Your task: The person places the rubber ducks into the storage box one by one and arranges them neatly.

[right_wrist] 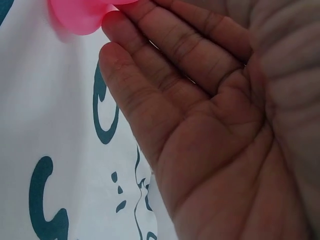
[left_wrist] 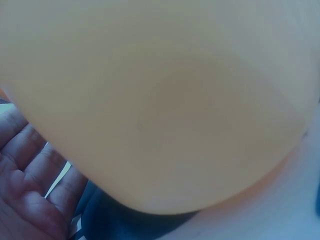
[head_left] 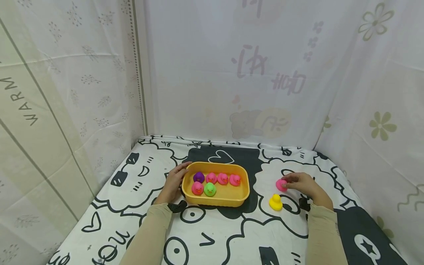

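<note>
My left hand (head_left: 174, 182) lies along the left end of a yellow plastic tray (head_left: 216, 201), its fingers fairly straight against the outer wall. The tray's wall (left_wrist: 165, 125) fills most of the left wrist view. In the tray sit several pink rubber ducks (head_left: 223, 179), a purple duck (head_left: 198, 177) and a green duck (head_left: 210, 189). To the right of the tray, my right hand (head_left: 304, 184) pinches another pink rubber duck (head_left: 281, 185) between thumb and fingertips. At the top of the right wrist view, that duck (right_wrist: 80, 15) is partly cut off.
A yellow duck (head_left: 276, 202) sits on the cloth just in front of the right hand's duck. A black and white patterned cloth (head_left: 212, 235) covers the table. Pale printed curtains (head_left: 212, 73) hang behind it and along both sides.
</note>
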A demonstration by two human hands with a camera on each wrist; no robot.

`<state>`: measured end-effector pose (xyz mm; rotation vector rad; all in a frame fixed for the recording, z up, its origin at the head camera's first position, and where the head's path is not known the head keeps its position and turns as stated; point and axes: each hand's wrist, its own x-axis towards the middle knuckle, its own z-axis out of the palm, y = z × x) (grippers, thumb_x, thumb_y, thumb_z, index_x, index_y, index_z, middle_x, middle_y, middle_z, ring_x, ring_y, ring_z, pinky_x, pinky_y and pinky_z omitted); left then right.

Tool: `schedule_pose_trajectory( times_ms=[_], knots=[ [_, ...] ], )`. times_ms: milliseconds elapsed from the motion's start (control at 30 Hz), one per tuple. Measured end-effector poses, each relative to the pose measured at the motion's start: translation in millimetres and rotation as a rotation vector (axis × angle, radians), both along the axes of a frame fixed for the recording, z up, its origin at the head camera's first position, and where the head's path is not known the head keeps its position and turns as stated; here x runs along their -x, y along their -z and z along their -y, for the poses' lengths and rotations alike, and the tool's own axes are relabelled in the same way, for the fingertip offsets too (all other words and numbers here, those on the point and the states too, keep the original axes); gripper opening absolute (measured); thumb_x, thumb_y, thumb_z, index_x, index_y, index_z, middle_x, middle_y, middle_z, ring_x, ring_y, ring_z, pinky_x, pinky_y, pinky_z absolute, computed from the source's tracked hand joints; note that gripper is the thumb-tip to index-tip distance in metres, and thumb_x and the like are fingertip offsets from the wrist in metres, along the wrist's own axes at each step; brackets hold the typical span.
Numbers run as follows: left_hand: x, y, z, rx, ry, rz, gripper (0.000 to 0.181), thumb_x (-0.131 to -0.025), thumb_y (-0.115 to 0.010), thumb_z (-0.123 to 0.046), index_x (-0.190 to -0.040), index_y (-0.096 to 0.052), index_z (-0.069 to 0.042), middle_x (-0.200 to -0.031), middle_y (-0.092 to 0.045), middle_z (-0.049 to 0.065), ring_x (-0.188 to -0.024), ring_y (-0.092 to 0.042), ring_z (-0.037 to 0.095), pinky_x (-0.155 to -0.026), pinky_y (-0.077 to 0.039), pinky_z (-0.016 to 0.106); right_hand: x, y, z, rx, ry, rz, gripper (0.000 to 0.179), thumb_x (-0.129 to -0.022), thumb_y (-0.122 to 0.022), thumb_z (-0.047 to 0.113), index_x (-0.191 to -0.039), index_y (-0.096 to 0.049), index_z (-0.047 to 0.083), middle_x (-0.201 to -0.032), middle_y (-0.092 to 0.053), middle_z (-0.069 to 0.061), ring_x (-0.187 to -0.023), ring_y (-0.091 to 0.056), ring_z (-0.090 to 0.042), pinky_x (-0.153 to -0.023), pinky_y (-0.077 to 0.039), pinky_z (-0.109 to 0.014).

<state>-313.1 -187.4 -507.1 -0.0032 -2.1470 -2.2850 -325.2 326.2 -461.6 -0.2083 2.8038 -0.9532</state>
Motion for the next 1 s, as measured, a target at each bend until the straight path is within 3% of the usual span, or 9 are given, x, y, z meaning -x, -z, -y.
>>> schedule_pose_trajectory(
  times_ms=[667,1000],
  knots=[
    [1.3,1.0,-0.2,-0.029,-0.013,0.017,0.038,-0.101,-0.055,-0.024,-0.137,-0.062,-0.018,-0.144,-0.054,0.006,-0.129,-0.055,0.028,-0.104,-0.048,0.038,12.3,5.9,2.6,0.008,-0.03,-0.064,0.053,-0.088,-0.076,0.045,-0.128,-0.068,0.012,-0.124,-0.068,-0.013,-0.12,-0.057,-0.038,-0.098,-0.05,-0.058],
    [1.4,2.3,0.0,-0.004,-0.009,0.003,0.038,-0.102,-0.054,-0.024,-0.138,-0.061,-0.018,-0.144,-0.054,0.007,-0.129,-0.055,0.029,-0.105,-0.048,0.04,12.2,1.0,17.3,0.111,-0.016,-0.083,0.054,-0.086,-0.077,0.046,-0.128,-0.068,0.013,-0.127,-0.067,-0.012,-0.119,-0.06,-0.035,-0.1,-0.048,-0.058]
  ],
)
